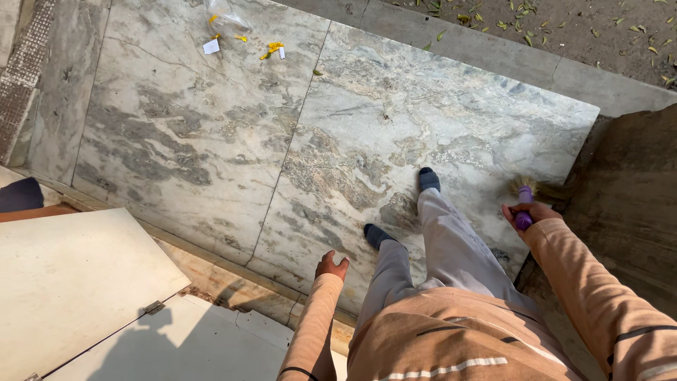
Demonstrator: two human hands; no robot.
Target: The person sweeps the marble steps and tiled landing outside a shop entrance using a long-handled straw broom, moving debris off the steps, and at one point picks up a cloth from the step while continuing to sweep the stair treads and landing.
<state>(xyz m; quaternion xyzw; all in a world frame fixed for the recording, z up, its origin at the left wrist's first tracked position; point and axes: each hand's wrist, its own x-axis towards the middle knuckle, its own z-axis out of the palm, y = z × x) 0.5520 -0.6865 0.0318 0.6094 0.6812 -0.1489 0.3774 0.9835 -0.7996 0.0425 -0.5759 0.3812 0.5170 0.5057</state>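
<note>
Fingers of the left hand curl loosely, holding nothing, beside the thigh. Fingers of the right hand wrap tight around the purple handle of a broom, bristles low at the marble floor's right edge. Short strokes with the bristles flat would probably sweep best. No containers in view, only yellow scraps far off.

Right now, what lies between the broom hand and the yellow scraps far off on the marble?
In the head view, only bare grey-veined marble floor, crossed by one slab joint, lies between the right hand gripping the purple-handled broom and the yellow scraps.
</note>
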